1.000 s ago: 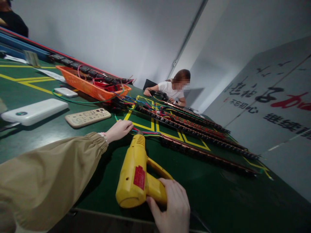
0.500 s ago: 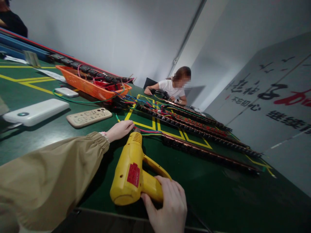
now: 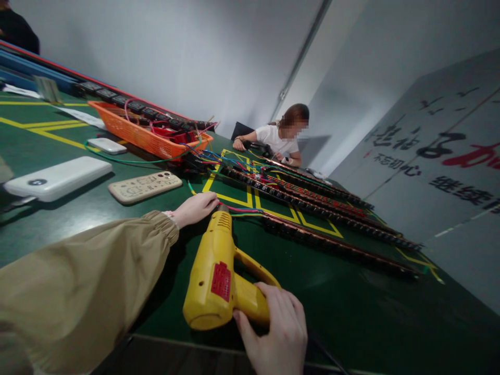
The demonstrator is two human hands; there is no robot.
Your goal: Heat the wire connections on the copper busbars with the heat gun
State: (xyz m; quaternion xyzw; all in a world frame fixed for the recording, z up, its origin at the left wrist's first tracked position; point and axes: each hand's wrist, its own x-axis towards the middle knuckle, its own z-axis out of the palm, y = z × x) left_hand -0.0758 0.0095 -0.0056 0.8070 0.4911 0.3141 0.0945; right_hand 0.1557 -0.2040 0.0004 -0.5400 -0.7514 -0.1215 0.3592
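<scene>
My right hand [image 3: 275,325] is wrapped round the handle of a yellow heat gun [image 3: 211,271] with a red label. The gun points away from me, its nozzle [image 3: 223,208] close to my left hand [image 3: 196,208]. With its fingers pinched, that hand grips a bundle of coloured wires [image 3: 246,211]; the nozzle partly hides the spot. To the right the red, blue and green-yellow wires run into a long dark strip [image 3: 332,247] with copper-coloured edges lying on the green table. A short green-yellow wire end [image 3: 191,188] sticks out behind my left hand.
Several similar wired strips [image 3: 304,200] lie farther back. At left are a patterned phone case or phone [image 3: 145,187], a white power bank [image 3: 58,178], a smaller white device [image 3: 107,146] and an orange basket [image 3: 133,134] of parts. A co-worker [image 3: 279,138] sits across the green table [image 3: 351,317].
The heat gun and my right hand have shifted slightly to the right in view. My left hand keeps its pinch on the wires by the nozzle.
</scene>
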